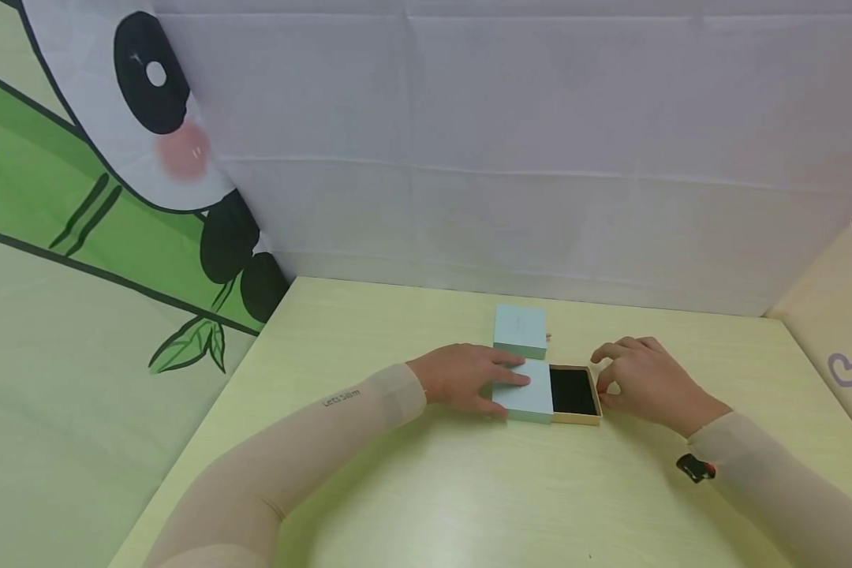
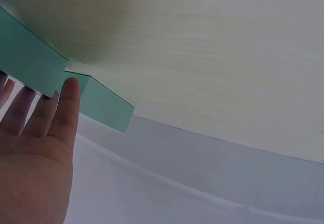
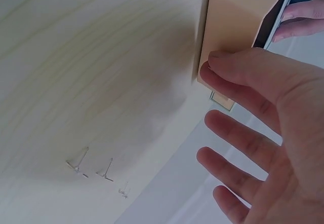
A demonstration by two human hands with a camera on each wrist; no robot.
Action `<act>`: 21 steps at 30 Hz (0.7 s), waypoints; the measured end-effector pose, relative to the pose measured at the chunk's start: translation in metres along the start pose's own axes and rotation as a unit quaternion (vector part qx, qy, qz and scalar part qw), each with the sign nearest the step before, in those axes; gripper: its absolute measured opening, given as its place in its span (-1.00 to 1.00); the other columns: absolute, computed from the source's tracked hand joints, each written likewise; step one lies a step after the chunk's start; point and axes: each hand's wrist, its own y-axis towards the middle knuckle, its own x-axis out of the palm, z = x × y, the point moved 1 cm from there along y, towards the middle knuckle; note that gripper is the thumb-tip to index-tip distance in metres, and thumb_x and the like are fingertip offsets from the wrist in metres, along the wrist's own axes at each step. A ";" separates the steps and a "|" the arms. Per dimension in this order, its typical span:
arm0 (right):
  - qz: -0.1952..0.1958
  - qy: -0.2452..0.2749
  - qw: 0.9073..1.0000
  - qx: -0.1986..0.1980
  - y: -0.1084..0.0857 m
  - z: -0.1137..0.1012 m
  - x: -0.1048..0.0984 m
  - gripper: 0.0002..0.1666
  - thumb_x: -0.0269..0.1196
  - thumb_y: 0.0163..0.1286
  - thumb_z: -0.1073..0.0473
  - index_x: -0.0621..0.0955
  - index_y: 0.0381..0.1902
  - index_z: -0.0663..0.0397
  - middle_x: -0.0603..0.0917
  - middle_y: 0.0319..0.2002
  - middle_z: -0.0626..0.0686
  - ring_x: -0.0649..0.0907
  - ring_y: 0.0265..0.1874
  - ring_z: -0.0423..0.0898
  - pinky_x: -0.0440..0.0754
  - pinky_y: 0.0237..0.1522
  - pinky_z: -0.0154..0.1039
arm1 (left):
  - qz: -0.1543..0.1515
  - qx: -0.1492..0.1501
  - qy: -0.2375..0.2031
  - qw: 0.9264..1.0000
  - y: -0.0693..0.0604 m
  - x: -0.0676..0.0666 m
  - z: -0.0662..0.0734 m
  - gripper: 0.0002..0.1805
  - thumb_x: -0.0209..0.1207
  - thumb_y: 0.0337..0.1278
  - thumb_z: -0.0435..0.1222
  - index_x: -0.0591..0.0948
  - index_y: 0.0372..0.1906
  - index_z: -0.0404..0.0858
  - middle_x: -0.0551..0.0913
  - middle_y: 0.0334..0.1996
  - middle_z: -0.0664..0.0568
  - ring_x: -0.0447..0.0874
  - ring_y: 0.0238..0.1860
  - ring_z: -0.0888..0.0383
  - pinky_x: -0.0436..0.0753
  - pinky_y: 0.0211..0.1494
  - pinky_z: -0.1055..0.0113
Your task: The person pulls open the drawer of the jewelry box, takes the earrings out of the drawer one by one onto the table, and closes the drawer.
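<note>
A pale blue box sleeve [image 1: 532,398] lies on the table, with a tan-rimmed, black-lined drawer [image 1: 575,392] partly out of its right side. My left hand [image 1: 466,379] rests on the sleeve's left part, fingers straight across the top and thumb at the front edge. At the drawer's end is my right hand [image 1: 642,379]. In the right wrist view its thumb and index finger meet against the tan drawer front [image 3: 243,21], while the other fingers stay spread. Whatever lies between those two fingertips is hidden.
A second pale blue box [image 1: 520,330], with a small tan tab on its right side, stands just behind. Three small wire-like things [image 3: 105,173] show on the tabletop, too faint to tell. White cloth [image 1: 539,158] hangs at the table's back edge.
</note>
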 end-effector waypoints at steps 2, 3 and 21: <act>-0.001 0.000 1.000 -0.001 0.000 0.000 0.000 -0.71 0.76 0.30 0.16 0.92 -0.45 -0.43 0.93 0.18 0.04 0.82 0.25 0.22 0.72 0.34 0.38 | 0.001 0.000 0.001 1.000 0.000 0.000 0.000 -0.21 0.34 0.71 0.29 0.47 0.84 0.27 0.34 0.92 0.22 0.39 0.90 0.09 0.52 0.91 0.07; -0.002 0.000 1.000 -0.002 0.001 -0.001 0.000 -0.71 0.76 0.30 0.16 0.92 -0.45 -0.43 0.93 0.17 0.04 0.82 0.25 0.22 0.72 0.34 0.39 | 0.001 0.000 0.002 1.000 0.000 0.000 0.000 -0.21 0.34 0.71 0.29 0.47 0.84 0.28 0.34 0.92 0.22 0.39 0.90 0.09 0.52 0.91 0.07; -0.007 0.014 1.000 -0.014 0.018 -0.018 -0.001 -0.79 0.80 0.30 0.04 0.96 -0.38 -0.46 0.92 0.18 0.01 0.81 0.25 0.20 0.72 0.34 0.37 | 0.001 -0.001 0.003 1.000 0.001 -0.001 0.000 -0.22 0.34 0.70 0.29 0.48 0.83 0.29 0.36 0.91 0.21 0.43 0.88 0.08 0.56 0.88 0.09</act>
